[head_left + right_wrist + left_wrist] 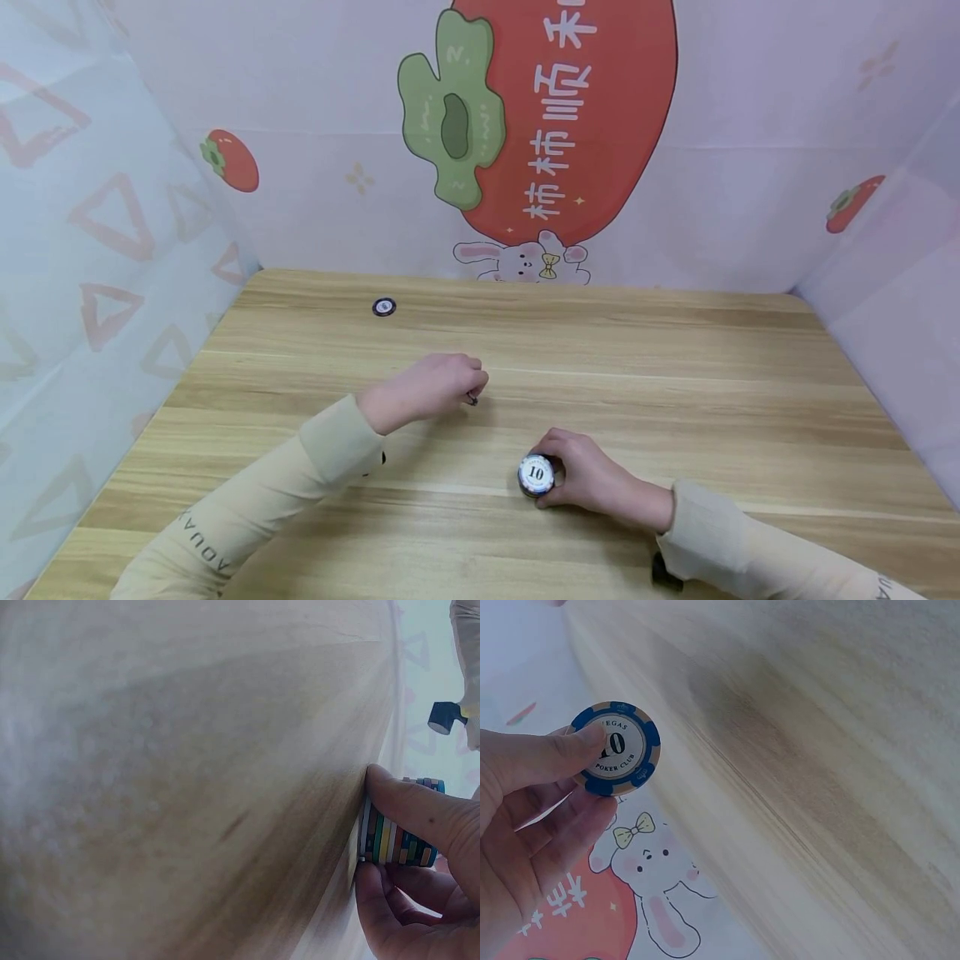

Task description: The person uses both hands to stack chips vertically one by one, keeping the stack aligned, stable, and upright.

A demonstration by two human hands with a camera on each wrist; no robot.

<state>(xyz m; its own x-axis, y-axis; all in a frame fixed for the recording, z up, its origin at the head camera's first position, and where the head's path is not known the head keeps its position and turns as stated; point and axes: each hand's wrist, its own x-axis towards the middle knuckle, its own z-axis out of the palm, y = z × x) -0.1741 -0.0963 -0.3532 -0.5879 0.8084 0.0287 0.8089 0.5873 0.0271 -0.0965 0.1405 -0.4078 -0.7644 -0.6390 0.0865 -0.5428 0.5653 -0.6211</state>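
Observation:
In the left wrist view a blue and tan poker chip (pixel 622 761), marked 10, is pinched between the thumb and fingers of my left hand (pixel 438 385). That hand hovers over the middle of the table, and only the chip's dark edge shows in the head view. My right hand (pixel 588 473) grips a stack of poker chips (pixel 536 473) at the table's front centre, thumb on one side and fingers on the other. A white-faced chip marked 10 tops the stack. From the right wrist, the stack's layered edges (pixel 397 851) show several colours.
One dark poker chip with a white centre (pixel 384 307) lies near the table's back edge, left of centre. The wooden table (pixel 712 375) is bounded by a printed cloth backdrop (pixel 315 208) at the back and both sides.

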